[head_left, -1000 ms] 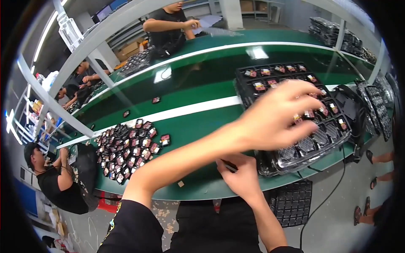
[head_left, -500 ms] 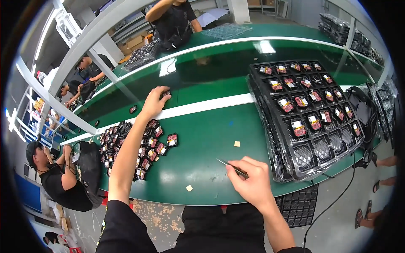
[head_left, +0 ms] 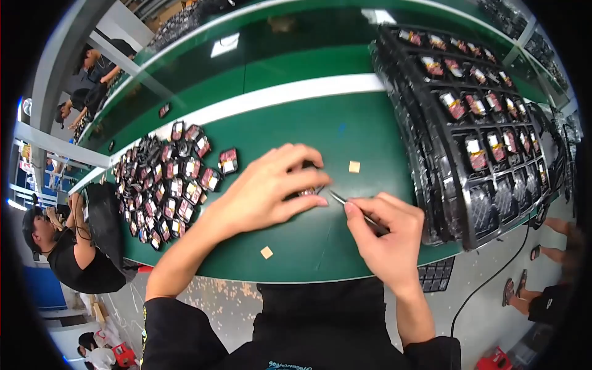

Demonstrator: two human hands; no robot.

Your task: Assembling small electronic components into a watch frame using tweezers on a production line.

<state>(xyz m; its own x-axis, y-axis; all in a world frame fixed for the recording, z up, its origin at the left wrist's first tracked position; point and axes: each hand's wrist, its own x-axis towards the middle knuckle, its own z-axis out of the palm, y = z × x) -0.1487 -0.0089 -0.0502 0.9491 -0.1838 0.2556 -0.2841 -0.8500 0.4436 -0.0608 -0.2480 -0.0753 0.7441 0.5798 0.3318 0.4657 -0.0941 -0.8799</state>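
Observation:
My left hand [head_left: 277, 185] is over the green worktop with its fingers curled around a small black-cased electronic module [head_left: 308, 190], mostly hidden beneath them. My right hand [head_left: 391, 237] pinches a thin, pointed pair of metal tweezers [head_left: 372, 223], whose tip points at the module. To the left, a heap of similar modules [head_left: 169, 179] shows black casings, red faces and white labels. A single module [head_left: 227, 160] lies just right of that heap. Small tan squares rest on the worktop, one square [head_left: 354, 166] beyond the tweezers and another square [head_left: 266, 252] near the front edge.
Stacked black plastic trays [head_left: 459, 139] stand at the right, most pockets of the top one filled with modules. A white ledge [head_left: 290, 95] crosses behind the worktop [head_left: 333, 262]. A co-worker [head_left: 86, 253] sits at the left. A black cable [head_left: 475, 290] hangs at the right.
My left hand has come back from beyond the white ledge to the middle of the worktop, bringing a module. The tweezers in my right hand are now close to it. The view has shifted.

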